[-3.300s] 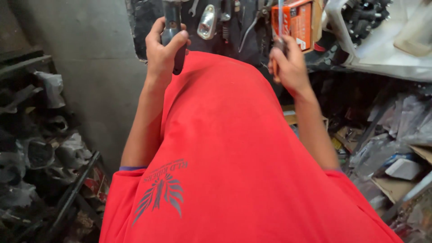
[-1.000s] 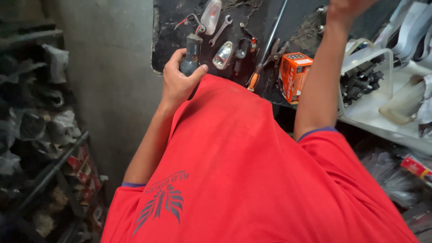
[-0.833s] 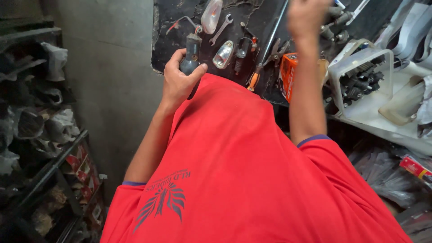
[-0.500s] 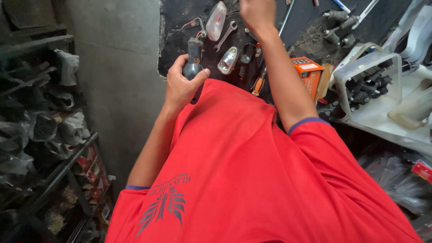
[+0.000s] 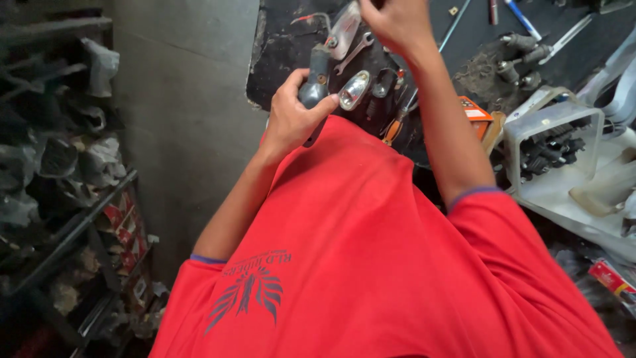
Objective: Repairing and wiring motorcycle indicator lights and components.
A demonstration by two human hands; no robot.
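We hold a dark grey handle-like part (image 5: 314, 78) in our left hand (image 5: 295, 119), grip wrapped tight, at eleven o'clock on the black bench (image 5: 278, 53). Our right hand (image 5: 397, 23) reaches to twelve o'clock beside a wrench (image 5: 353, 53); we cannot tell its grip.

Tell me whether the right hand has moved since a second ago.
Yes. The right hand has swung left across the dark workbench, from above the orange box to the silver teardrop-shaped lamp.
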